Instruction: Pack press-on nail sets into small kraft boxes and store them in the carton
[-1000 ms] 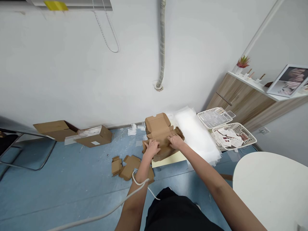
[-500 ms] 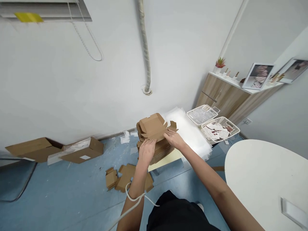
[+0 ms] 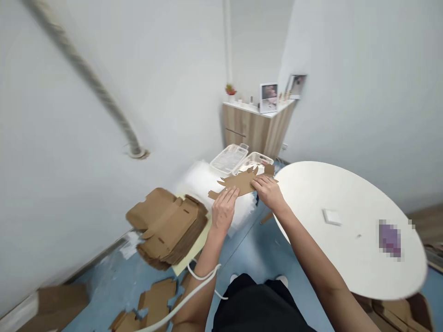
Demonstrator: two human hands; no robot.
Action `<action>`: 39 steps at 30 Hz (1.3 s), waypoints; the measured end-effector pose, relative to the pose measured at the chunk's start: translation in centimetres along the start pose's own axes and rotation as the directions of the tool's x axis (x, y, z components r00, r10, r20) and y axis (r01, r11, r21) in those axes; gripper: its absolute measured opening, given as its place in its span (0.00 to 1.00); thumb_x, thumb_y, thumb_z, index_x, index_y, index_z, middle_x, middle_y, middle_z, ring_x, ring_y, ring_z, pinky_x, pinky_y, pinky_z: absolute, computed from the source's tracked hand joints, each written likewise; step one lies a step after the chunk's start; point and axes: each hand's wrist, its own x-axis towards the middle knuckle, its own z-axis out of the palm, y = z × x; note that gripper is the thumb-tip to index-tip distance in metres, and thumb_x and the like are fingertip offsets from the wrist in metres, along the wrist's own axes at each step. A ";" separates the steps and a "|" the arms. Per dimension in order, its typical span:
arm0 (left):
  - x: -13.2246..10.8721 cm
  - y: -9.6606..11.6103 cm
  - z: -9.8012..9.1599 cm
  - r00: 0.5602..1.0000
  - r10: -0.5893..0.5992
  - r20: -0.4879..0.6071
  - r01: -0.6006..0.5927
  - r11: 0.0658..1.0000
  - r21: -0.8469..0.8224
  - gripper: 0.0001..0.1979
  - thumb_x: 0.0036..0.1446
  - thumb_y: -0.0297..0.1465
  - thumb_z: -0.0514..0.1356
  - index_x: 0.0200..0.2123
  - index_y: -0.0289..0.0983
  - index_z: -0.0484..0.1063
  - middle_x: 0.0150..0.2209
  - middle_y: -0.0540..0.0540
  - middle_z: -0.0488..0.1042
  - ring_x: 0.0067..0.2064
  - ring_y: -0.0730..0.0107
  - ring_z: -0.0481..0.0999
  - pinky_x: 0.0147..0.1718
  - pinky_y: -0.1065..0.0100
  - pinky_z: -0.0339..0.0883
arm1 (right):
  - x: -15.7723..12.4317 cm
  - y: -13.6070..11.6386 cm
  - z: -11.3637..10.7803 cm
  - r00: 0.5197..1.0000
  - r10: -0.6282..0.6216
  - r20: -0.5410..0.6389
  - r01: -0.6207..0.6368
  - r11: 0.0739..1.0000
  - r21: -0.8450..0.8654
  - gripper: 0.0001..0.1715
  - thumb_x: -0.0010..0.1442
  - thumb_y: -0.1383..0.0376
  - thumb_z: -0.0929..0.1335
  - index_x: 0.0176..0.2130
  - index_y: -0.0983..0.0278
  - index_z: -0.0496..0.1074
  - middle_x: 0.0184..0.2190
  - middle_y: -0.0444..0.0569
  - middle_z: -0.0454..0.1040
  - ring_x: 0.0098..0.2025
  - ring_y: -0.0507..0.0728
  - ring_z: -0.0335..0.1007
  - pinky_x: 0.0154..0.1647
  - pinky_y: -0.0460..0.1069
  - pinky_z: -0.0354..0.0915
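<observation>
A flat die-cut cardboard blank (image 3: 242,183) is held by the left hand (image 3: 224,210) and right hand (image 3: 269,192), the fingers (image 3: 228,197) pressed closely onto it, above a pile of plastic sheets (image 3: 197,182), just off the left edge of the round white worktop (image 3: 346,221), with a stack of cardboard boxes (image 3: 169,228) nearby.

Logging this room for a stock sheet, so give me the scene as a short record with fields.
Left hand: on the near edge of a flat cardboard blank
Right hand: on the right part of the same blank
Nearby: stack of cardboard blanks to the left, on a cream board; white cord at the left wrist
Rest: round white table; white plastic basket; second white basket; wooden cabinet; cardboard scraps on the floor
</observation>
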 end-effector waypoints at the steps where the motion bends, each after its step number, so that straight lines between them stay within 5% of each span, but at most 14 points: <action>1: 1.0 1.6 1.9 0.999 0.043 0.020 -0.042 0.998 -0.050 0.23 0.63 0.21 0.48 0.58 0.39 0.68 0.55 0.44 0.74 0.58 0.63 0.70 0.57 0.58 0.66 | -2.0 1.9 -0.6 0.998 0.056 0.004 -0.055 0.998 -0.032 0.14 0.65 0.73 0.60 0.45 0.64 0.73 0.45 0.53 0.77 0.48 0.59 0.68 0.51 0.52 0.60; 7: 3.0 11.0 14.9 0.963 0.214 0.165 -0.152 0.934 -0.324 0.23 0.63 0.22 0.47 0.58 0.40 0.68 0.56 0.45 0.73 0.59 0.66 0.70 0.60 0.56 0.63 | -15.7 10.9 -0.8 0.927 0.369 0.061 -0.358 0.923 -0.144 0.21 0.63 0.76 0.58 0.47 0.65 0.74 0.46 0.55 0.77 0.49 0.60 0.68 0.50 0.53 0.62; 11: 0.1 15.2 22.4 0.891 0.303 0.337 -0.149 0.898 -0.415 0.23 0.63 0.21 0.47 0.58 0.41 0.68 0.57 0.44 0.72 0.60 0.64 0.69 0.63 0.48 0.57 | -24.5 13.2 2.1 0.823 0.516 0.238 -0.501 0.856 -0.125 0.23 0.62 0.76 0.58 0.48 0.65 0.75 0.49 0.56 0.76 0.51 0.61 0.69 0.52 0.54 0.63; 15: -4.1 17.5 26.9 0.849 0.281 0.447 -0.093 0.913 -0.397 0.22 0.63 0.21 0.48 0.55 0.44 0.70 0.54 0.45 0.75 0.62 0.58 0.66 0.64 0.32 0.36 | -31.2 13.0 5.4 0.724 0.536 0.435 -0.549 0.829 -0.108 0.25 0.61 0.77 0.57 0.50 0.64 0.74 0.51 0.54 0.75 0.54 0.60 0.68 0.54 0.53 0.63; 19: -7.2 18.9 28.9 0.815 0.251 0.522 -0.057 0.932 -0.359 0.22 0.63 0.22 0.48 0.53 0.47 0.71 0.54 0.47 0.75 0.64 0.55 0.62 0.63 0.31 0.24 | -35.2 12.6 7.4 0.649 0.526 0.550 -0.584 0.807 -0.083 0.27 0.62 0.76 0.57 0.56 0.64 0.70 0.56 0.56 0.72 0.56 0.59 0.67 0.53 0.53 0.64; 28: -8.8 18.8 31.1 0.748 0.211 0.629 -0.086 0.971 -0.224 0.20 0.63 0.23 0.50 0.53 0.46 0.71 0.58 0.46 0.71 0.65 0.54 0.60 0.61 0.31 0.21 | -37.5 12.9 8.1 0.670 0.442 0.596 -0.579 0.814 0.046 0.20 0.66 0.67 0.60 0.54 0.63 0.71 0.56 0.57 0.69 0.56 0.61 0.65 0.54 0.54 0.64; 35: -5.6 19.6 30.8 0.767 0.259 0.586 -0.133 0.959 -0.250 0.16 0.61 0.25 0.52 0.49 0.39 0.74 0.50 0.42 0.77 0.65 0.52 0.60 0.64 0.33 0.27 | -34.7 15.5 7.0 0.486 0.458 0.744 -0.712 0.701 0.033 0.16 0.67 0.63 0.61 0.41 0.62 0.77 0.45 0.51 0.73 0.44 0.56 0.72 0.40 0.46 0.66; 39: -4.6 21.1 32.3 0.740 0.322 0.591 -0.152 0.935 -0.320 0.17 0.61 0.25 0.51 0.52 0.36 0.72 0.51 0.40 0.76 0.64 0.54 0.62 0.66 0.40 0.41 | -33.5 16.5 7.2 0.426 0.473 0.771 -0.737 0.676 -0.008 0.16 0.66 0.65 0.61 0.39 0.64 0.78 0.43 0.53 0.75 0.43 0.56 0.73 0.40 0.47 0.65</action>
